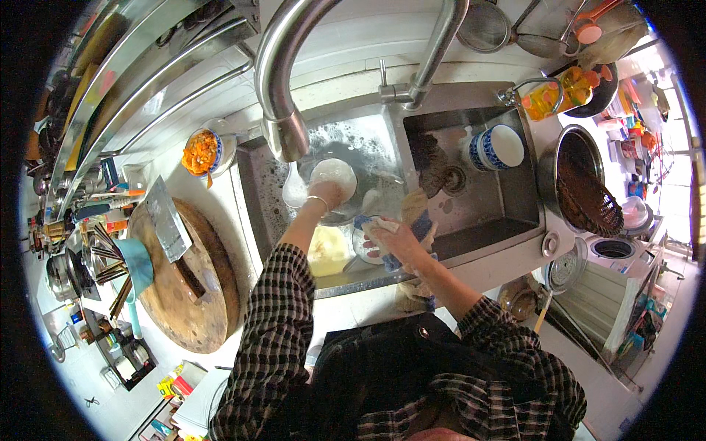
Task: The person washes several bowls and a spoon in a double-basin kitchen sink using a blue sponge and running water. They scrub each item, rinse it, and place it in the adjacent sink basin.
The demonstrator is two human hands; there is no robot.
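Note:
In the left sink basin [253,204], my left hand [326,194] is on a soapy white bowl [341,170]; its fingertips are hard to make out. Beside the bowl lies a white spoon [294,186]. A large round vessel of grey, sudsy water [375,165] sits under them. My right hand [398,241] grips a wet pale-and-blue cloth [385,225] near the basin's front. Under that hand is a whitish dish [361,245], partly covered. Left of it shows a yellowish piece [329,251], its kind unclear. A tan-and-blue cloth [416,206] hangs by the divider.
Above the basin hangs a steel faucet [284,132]. Blue-patterned bowls [488,148] lie sideways in the right basin [480,204]. At left, a cleaver [168,220] rests on a round chopping board [215,270], beside a bowl of orange food [199,154]. A steel pot [551,165] stands right.

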